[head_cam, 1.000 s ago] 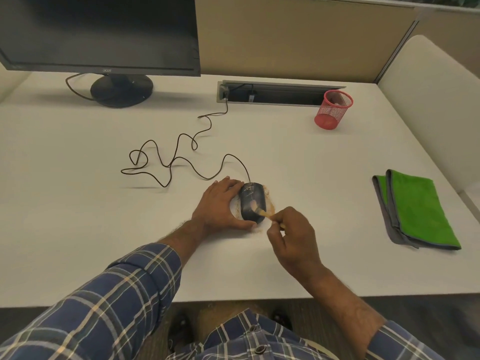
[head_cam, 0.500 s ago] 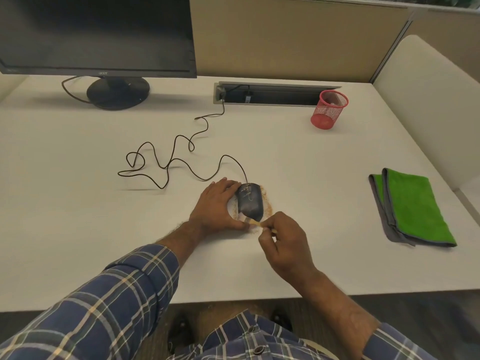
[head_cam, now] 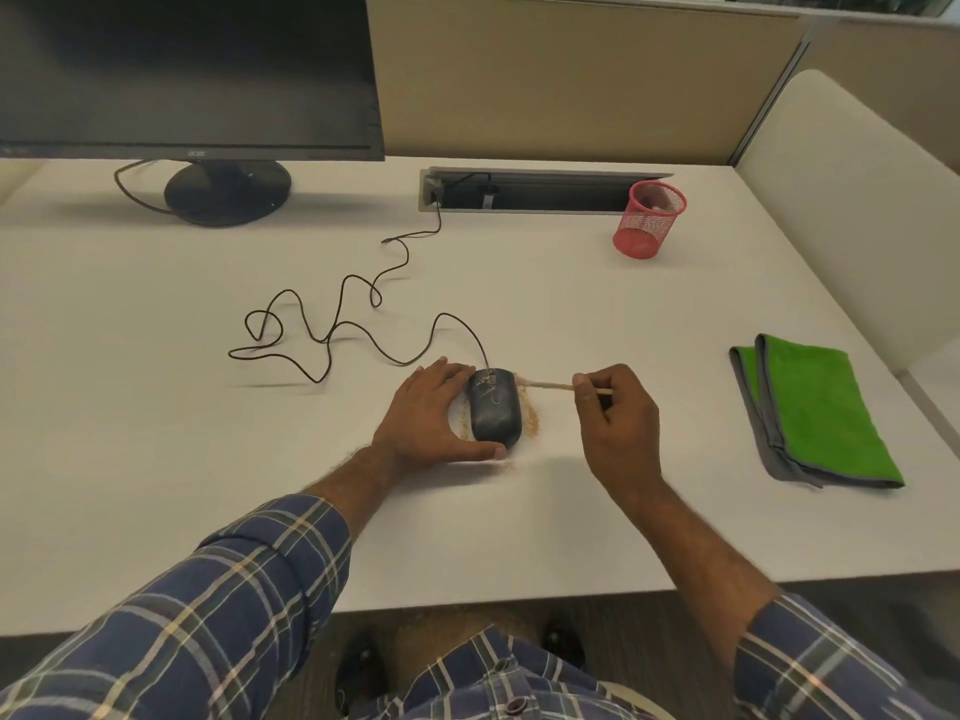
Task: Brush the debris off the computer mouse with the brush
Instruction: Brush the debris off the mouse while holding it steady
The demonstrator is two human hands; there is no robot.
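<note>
A black wired computer mouse [head_cam: 494, 407] lies on the white desk [head_cam: 156, 433], with streaks of tan debris near its buttons. More tan debris [head_cam: 531, 420] is strewn on the desk along its right side. My left hand [head_cam: 428, 415] grips the mouse from the left, thumb curled at its near end. My right hand [head_cam: 615, 413] pinches a thin wooden brush [head_cam: 550, 385] held level, its pale tip just right of the mouse's far end.
The mouse cable [head_cam: 332, 324] loops left and runs to a cable slot [head_cam: 540, 192] at the back. A monitor [head_cam: 187, 75] stands far left, a red mesh cup [head_cam: 648, 219] far right, and a folded green cloth [head_cam: 815, 413] lies at the right.
My right hand has swung out to the right of the mouse, and the brush now points left at the mouse's far end instead of touching its near end. My left hand keeps its hold.
</note>
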